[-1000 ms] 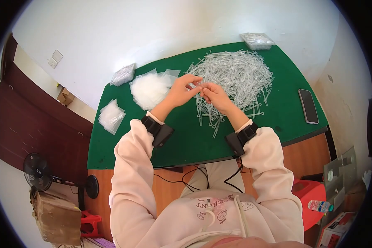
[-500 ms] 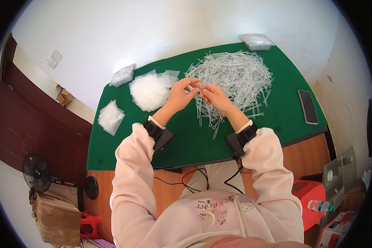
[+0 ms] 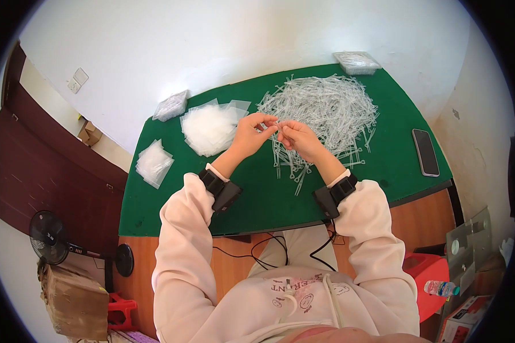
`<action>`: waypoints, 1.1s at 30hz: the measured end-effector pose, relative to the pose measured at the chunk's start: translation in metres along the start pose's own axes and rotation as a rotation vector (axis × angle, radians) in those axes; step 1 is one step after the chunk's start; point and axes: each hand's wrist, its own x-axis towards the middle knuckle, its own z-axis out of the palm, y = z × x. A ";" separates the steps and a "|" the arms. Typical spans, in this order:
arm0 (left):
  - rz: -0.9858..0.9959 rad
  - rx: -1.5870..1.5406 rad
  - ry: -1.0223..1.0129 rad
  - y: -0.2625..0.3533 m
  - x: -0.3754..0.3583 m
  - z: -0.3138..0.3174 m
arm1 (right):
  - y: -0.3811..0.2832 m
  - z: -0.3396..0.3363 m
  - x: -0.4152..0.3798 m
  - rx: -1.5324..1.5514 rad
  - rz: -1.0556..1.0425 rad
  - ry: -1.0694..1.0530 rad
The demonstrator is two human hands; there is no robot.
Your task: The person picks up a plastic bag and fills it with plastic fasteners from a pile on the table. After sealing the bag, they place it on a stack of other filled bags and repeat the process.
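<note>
My left hand (image 3: 252, 135) and my right hand (image 3: 299, 139) meet fingertip to fingertip above the green table, both in a pinch. What they hold between them is too small and pale to name. Just behind and to the right of my right hand spreads a large heap of thin clear plastic sticks with looped ends (image 3: 326, 106). Left of my left hand lies a pile of clear plastic bags (image 3: 209, 128), fanned loosely. A smaller stack of similar bags (image 3: 154, 164) rests farther left.
The green-covered table (image 3: 252, 200) carries a clear box (image 3: 170, 106) at its back left and another clear box (image 3: 357, 63) at its back right. A phone (image 3: 425, 152) lies by the right edge. Beyond the table are a fan (image 3: 50, 237) and a red stool (image 3: 429, 268).
Both hands stay together in nearly the same place, with small shifts of the fingers. The whole view has moved slightly.
</note>
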 end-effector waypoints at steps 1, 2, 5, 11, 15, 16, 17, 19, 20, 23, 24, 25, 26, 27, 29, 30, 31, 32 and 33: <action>-0.003 0.012 -0.005 0.000 0.000 0.000 | 0.000 0.000 0.000 0.002 0.000 -0.009; -0.002 0.012 -0.003 0.000 0.001 -0.001 | 0.001 -0.001 0.000 0.005 0.001 -0.019; 0.035 -0.020 -0.008 -0.002 0.001 -0.001 | 0.001 0.000 0.000 0.004 0.005 -0.024; -0.002 -0.029 0.049 -0.012 0.004 0.003 | 0.003 -0.005 0.003 0.003 -0.005 0.059; -0.036 0.140 -0.013 -0.033 0.002 -0.004 | 0.005 -0.022 0.010 0.027 -0.145 0.391; 0.020 0.288 -0.095 -0.039 0.002 -0.006 | 0.003 -0.020 0.009 0.028 -0.143 0.392; 0.079 0.435 -0.178 -0.043 0.001 -0.007 | 0.001 -0.019 0.008 0.058 -0.139 0.412; 0.099 0.489 -0.200 -0.048 -0.003 -0.005 | -0.002 -0.017 0.007 0.119 -0.133 0.452; 0.120 0.541 -0.221 -0.049 -0.005 -0.004 | -0.002 -0.017 0.007 0.120 -0.133 0.452; 0.148 0.603 -0.265 -0.051 -0.004 -0.001 | -0.002 -0.019 0.006 0.134 -0.171 0.355; 0.153 0.616 -0.289 -0.052 -0.004 0.000 | -0.001 -0.019 0.006 0.133 -0.171 0.355; 0.156 0.629 -0.313 -0.052 -0.004 0.001 | -0.001 -0.019 0.006 0.136 -0.171 0.347; 0.155 0.629 -0.311 -0.053 -0.003 0.001 | 0.000 -0.019 0.007 0.138 -0.170 0.338; 0.199 0.641 -0.326 -0.054 -0.001 0.002 | 0.000 -0.019 0.008 0.141 -0.170 0.328; 0.288 0.664 -0.359 -0.056 0.001 0.004 | 0.001 -0.019 0.008 0.154 -0.165 0.328; 0.288 0.665 -0.359 -0.056 0.001 0.006 | 0.000 -0.019 0.008 0.167 -0.160 0.330; 0.345 0.714 -0.344 -0.057 0.000 0.009 | 0.000 -0.019 0.008 0.180 -0.155 0.331; 0.403 0.763 -0.327 -0.057 0.000 0.012 | 0.000 -0.019 0.008 0.180 -0.156 0.330; 0.462 0.812 -0.308 -0.057 0.000 0.014 | -0.001 -0.020 0.008 0.178 -0.166 0.377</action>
